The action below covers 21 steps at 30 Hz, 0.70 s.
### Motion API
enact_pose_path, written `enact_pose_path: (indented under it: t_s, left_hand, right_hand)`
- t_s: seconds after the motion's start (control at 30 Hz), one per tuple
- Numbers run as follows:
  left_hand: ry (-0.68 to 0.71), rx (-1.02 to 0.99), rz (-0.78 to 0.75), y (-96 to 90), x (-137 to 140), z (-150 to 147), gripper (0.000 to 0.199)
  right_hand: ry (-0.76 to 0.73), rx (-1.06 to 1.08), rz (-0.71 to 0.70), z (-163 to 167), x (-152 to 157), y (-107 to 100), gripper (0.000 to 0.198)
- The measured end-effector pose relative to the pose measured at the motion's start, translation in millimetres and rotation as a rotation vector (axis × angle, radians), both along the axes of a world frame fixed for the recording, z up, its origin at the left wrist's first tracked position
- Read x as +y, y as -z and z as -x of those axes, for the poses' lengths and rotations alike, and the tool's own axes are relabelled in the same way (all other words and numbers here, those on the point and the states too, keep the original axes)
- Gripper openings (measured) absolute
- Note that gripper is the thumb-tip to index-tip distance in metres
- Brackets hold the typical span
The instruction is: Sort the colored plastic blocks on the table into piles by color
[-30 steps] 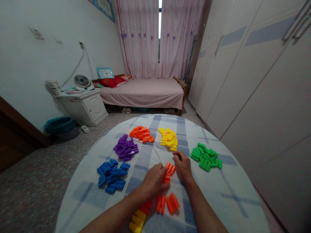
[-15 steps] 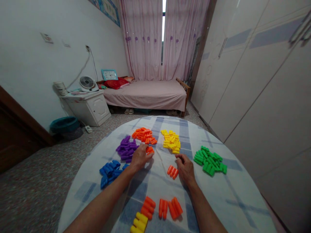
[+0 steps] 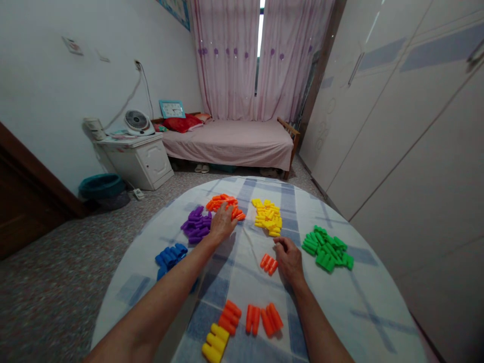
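Observation:
My left hand (image 3: 223,223) is stretched over the near side of the orange pile (image 3: 219,200), with thumb and fingers apart. Its fingertips touch the orange plastic pieces, partly hiding them. To its left is a heap of purple pieces (image 3: 195,225). My right hand (image 3: 289,258) rests on the table with loosely bent fingers and nothing visible in them. Just left of it lies an orange joined-tube piece (image 3: 268,263). Closer to me, a yellow piece (image 3: 215,343) touches an orange one (image 3: 230,317). Two more orange pieces (image 3: 253,319) lie to their right.
A yellow pile (image 3: 267,217) sits at the back of the round table, a green pile (image 3: 327,248) at right and a blue pile (image 3: 170,257) at left, partly behind my left forearm. The checked cloth (image 3: 363,302) covers the table. Beyond stands a bed (image 3: 234,141).
My left hand has moved away from me, onto the orange pile. The orange piece seen at its fingers before no longer shows apart. My right hand stays in place; the view has shifted slightly.

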<state>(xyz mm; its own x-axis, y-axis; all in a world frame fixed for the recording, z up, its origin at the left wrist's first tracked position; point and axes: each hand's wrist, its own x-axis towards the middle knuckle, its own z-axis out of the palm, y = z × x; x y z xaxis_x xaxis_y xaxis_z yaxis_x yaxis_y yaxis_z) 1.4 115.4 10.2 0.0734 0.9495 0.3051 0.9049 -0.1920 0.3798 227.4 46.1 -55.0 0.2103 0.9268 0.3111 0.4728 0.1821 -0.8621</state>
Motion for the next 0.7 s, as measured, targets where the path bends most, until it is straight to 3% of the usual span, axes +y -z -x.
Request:
enact_pose_path:
  t_s: [0.13,0.27,0.33,0.4,0.5,0.6,0.7]
  left_hand:
    - [0.254,-0.112,0.105,-5.9,-61.2,2.4,0.035]
    - [0.304,-0.265,0.264,2.6,-147.2,16.7,0.034]
    - [0.288,-0.272,0.28,17.1,-185.9,24.0,0.046]
    - [0.32,-0.228,0.287,36.7,-214.6,29.0,0.071]
    - [0.37,-0.152,0.251,63.6,-234.1,29.7,0.089]
    - [0.362,-0.142,0.223,73.3,-229.2,21.9,0.075]
    - [0.347,-0.168,0.221,67.2,-209.5,8.6,0.061]
  right_hand:
    - [0.007,0.015,0.005,0.6,-0.3,0.3,0.027]
    - [0.009,0.008,0.014,0.3,0.0,0.7,0.027]
    - [0.006,0.004,0.006,0.3,0.2,0.6,0.027]
    - [0.004,0.0,-0.002,0.4,0.4,0.7,0.027]
    - [0.003,-0.004,-0.006,0.5,0.5,1.4,0.027]
    - [0.004,-0.004,-0.008,0.2,0.7,2.5,0.028]
    - [-0.005,-0.005,-0.012,-0.3,1.2,3.1,0.028]
